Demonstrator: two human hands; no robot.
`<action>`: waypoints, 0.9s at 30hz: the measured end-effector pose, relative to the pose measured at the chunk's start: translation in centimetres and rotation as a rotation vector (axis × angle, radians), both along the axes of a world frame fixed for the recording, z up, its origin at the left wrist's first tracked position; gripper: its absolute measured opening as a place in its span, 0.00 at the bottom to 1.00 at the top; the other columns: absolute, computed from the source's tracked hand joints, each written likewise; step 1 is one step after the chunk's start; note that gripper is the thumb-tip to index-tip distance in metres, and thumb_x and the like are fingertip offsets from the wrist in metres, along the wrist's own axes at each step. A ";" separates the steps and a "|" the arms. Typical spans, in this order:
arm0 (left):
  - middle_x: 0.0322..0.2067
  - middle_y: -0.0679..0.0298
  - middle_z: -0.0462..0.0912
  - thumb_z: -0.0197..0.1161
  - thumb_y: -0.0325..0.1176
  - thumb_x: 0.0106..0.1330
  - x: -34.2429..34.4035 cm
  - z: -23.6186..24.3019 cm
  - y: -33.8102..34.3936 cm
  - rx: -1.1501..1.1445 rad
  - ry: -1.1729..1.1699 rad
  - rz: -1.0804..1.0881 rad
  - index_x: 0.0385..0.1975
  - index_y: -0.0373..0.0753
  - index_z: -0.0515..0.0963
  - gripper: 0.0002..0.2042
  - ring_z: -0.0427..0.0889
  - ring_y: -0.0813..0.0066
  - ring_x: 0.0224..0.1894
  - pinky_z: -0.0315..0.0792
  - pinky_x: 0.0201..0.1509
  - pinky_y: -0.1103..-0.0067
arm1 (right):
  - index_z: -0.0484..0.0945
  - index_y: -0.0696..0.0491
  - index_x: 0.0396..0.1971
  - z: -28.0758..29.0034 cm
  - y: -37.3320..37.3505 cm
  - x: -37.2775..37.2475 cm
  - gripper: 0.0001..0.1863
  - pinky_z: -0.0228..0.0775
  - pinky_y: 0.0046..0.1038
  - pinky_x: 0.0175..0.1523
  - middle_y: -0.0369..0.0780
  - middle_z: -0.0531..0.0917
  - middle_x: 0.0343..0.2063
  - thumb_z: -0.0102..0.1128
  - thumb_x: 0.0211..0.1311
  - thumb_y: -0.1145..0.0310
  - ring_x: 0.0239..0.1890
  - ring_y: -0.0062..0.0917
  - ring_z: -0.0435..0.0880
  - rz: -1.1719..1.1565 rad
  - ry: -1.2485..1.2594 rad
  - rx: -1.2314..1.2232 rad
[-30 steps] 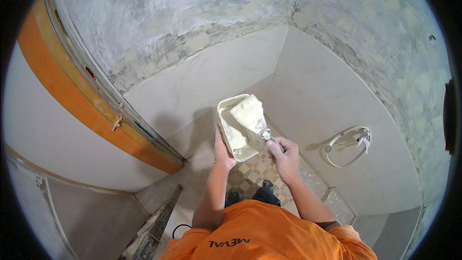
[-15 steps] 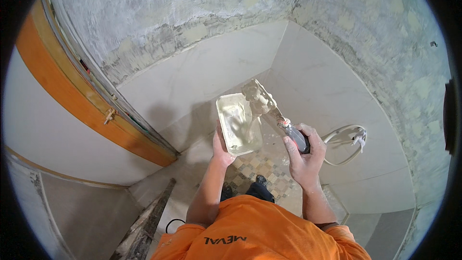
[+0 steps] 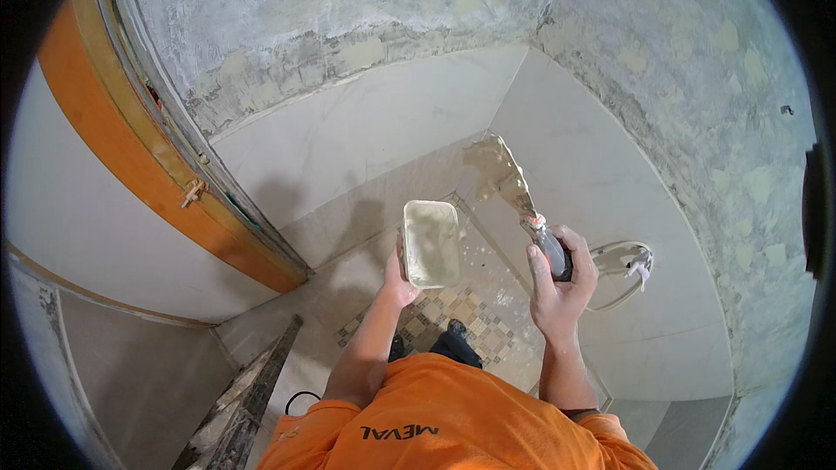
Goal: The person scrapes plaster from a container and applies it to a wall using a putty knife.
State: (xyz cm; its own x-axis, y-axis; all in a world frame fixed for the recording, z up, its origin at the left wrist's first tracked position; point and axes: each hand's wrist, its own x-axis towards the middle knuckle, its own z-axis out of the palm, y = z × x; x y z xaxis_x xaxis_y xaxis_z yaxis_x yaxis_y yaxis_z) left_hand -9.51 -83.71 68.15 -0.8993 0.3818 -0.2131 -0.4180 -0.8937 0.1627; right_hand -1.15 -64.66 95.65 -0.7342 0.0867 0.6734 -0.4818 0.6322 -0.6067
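My left hand (image 3: 401, 276) grips a small rectangular plastic tub (image 3: 432, 245) by its left side and underside. Pale cream filler coats the inside of the tub, whose opening faces up toward me. In my right hand (image 3: 562, 283) is a putty knife (image 3: 502, 171), held by its dark grey handle with the fingers wrapped round it. The broad blade points up and to the left, smeared with filler, with a thicker line along its right edge. Blade and tub are apart, the blade being above and to the right.
White tiles (image 3: 383, 109) cover the lower walls, with patchy grey plaster (image 3: 305, 17) above. An orange door frame (image 3: 113, 148) stands at the left. A coiled white hose (image 3: 623, 270) hangs at the right wall. Dirty boards (image 3: 252, 400) lean lower left; mosaic tiles (image 3: 475, 313) lie underfoot.
The putty knife has lifted away from the tub, moving right, and the lump of filler on its blade is now a thinner smear. The tub has tilted and sits slightly lower.
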 end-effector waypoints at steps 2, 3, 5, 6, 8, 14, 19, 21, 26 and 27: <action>0.56 0.62 0.84 0.44 0.47 0.81 0.4 1.1 0.3 -0.064 -0.070 0.036 0.62 0.44 0.76 0.21 0.85 0.62 0.55 0.81 0.61 0.59 | 0.80 0.61 0.44 0.0 0.1 0.2 0.15 0.75 0.26 0.43 0.44 0.85 0.34 0.73 0.59 0.75 0.35 0.25 0.84 -0.010 -0.011 -0.001; 0.59 0.61 0.81 0.42 0.50 0.82 0.3 0.7 0.2 -0.051 -0.050 0.033 0.65 0.44 0.74 0.23 0.83 0.62 0.58 0.79 0.63 0.58 | 0.80 0.61 0.45 0.0 0.0 0.1 0.15 0.75 0.26 0.43 0.44 0.85 0.34 0.73 0.59 0.76 0.35 0.25 0.84 -0.009 0.003 -0.003; 0.64 0.60 0.77 0.39 0.54 0.83 -0.1 -0.6 -0.1 -0.027 -0.012 0.028 0.70 0.46 0.70 0.26 0.79 0.61 0.63 0.75 0.67 0.56 | 0.80 0.61 0.45 -0.1 -0.3 0.0 0.15 0.75 0.26 0.43 0.43 0.85 0.34 0.73 0.59 0.76 0.34 0.25 0.84 -0.006 0.030 -0.009; 0.64 0.60 0.77 0.39 0.54 0.83 -0.3 -1.2 -0.3 -0.028 -0.001 0.038 0.69 0.45 0.70 0.26 0.79 0.60 0.63 0.75 0.67 0.56 | 0.80 0.61 0.46 -0.3 -0.5 -0.1 0.15 0.75 0.27 0.43 0.44 0.85 0.35 0.72 0.59 0.76 0.34 0.26 0.84 -0.002 0.032 -0.006; 0.62 0.60 0.78 0.40 0.54 0.83 -0.8 -1.6 -0.4 -0.025 0.022 0.049 0.68 0.45 0.71 0.26 0.80 0.60 0.62 0.76 0.66 0.56 | 0.80 0.62 0.47 -0.8 -0.7 -0.4 0.15 0.76 0.28 0.43 0.45 0.86 0.35 0.71 0.61 0.75 0.34 0.27 0.84 -0.001 0.038 0.005; 0.60 0.60 0.81 0.42 0.56 0.82 -0.8 1.2 -0.5 -0.016 0.024 0.053 0.67 0.45 0.73 0.27 0.81 0.58 0.60 0.76 0.66 0.56 | 0.80 0.61 0.48 -8.5 0.3 -0.7 0.15 0.77 0.38 0.45 0.53 0.85 0.38 0.64 0.68 0.67 0.38 0.46 0.87 0.154 -0.392 0.352; 0.64 0.58 0.77 0.44 0.58 0.81 -0.6 3.1 -1.2 -0.018 0.014 0.099 0.70 0.45 0.70 0.29 0.78 0.56 0.64 0.73 0.69 0.55 | 0.78 0.59 0.54 -9.8 0.4 0.1 0.18 0.76 0.45 0.46 0.53 0.84 0.40 0.61 0.67 0.69 0.42 0.51 0.85 0.131 -0.513 0.275; 0.67 0.58 0.74 0.44 0.59 0.81 -0.8 4.7 -1.1 -0.034 0.020 0.118 0.71 0.45 0.69 0.30 0.76 0.55 0.66 0.71 0.70 0.55 | 0.75 0.57 0.60 -10.7 0.7 -0.3 0.22 0.76 0.44 0.45 0.51 0.84 0.39 0.61 0.66 0.71 0.40 0.49 0.84 0.147 -0.466 0.346; 0.72 0.59 0.68 0.47 0.61 0.79 -1.1 5.9 -0.8 -0.059 0.020 0.274 0.76 0.46 0.62 0.33 0.69 0.54 0.71 0.65 0.74 0.54 | 0.71 0.47 0.72 -11.6 -2.0 0.2 0.35 0.75 0.40 0.41 0.44 0.78 0.35 0.60 0.62 0.78 0.33 0.42 0.80 0.153 -0.442 0.456; 0.72 0.59 0.67 0.48 0.61 0.79 -1.1 7.0 -0.6 -0.076 -0.007 0.300 0.76 0.46 0.61 0.34 0.69 0.54 0.72 0.64 0.75 0.54 | 0.71 0.45 0.72 -11.6 -2.0 0.5 0.35 0.75 0.40 0.39 0.43 0.77 0.34 0.61 0.62 0.77 0.33 0.42 0.81 0.149 -0.437 0.464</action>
